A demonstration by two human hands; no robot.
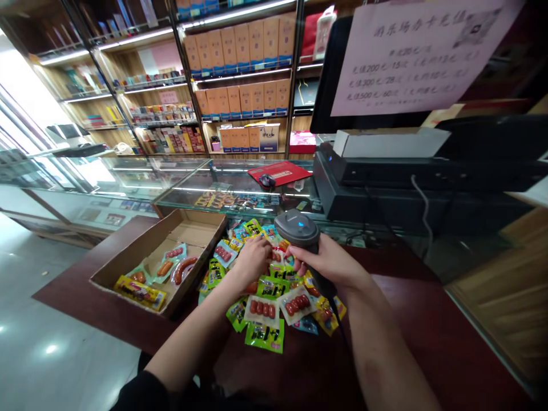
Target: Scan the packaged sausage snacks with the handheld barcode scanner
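My right hand [327,260] is wrapped round the handle of a dark grey barcode scanner [296,224], with a small blue light on its top. The scanner's head is over a heap of snack packets [274,287], and its cable runs down toward me. Reaching into the far part of the heap, my left hand [254,257] has its fingers curled down among the packets. What lies under those fingers is hidden. Several packets are green and yellow; clear packs of small red sausages [262,309] lie at the near side.
Left of the heap, an open cardboard box [192,221] holds several sausage packs. Behind are a glass display counter [180,191] and a red mouse pad [285,173] with a mouse. A cash register with a monitor [329,85] and a pink paper sign stands at right.
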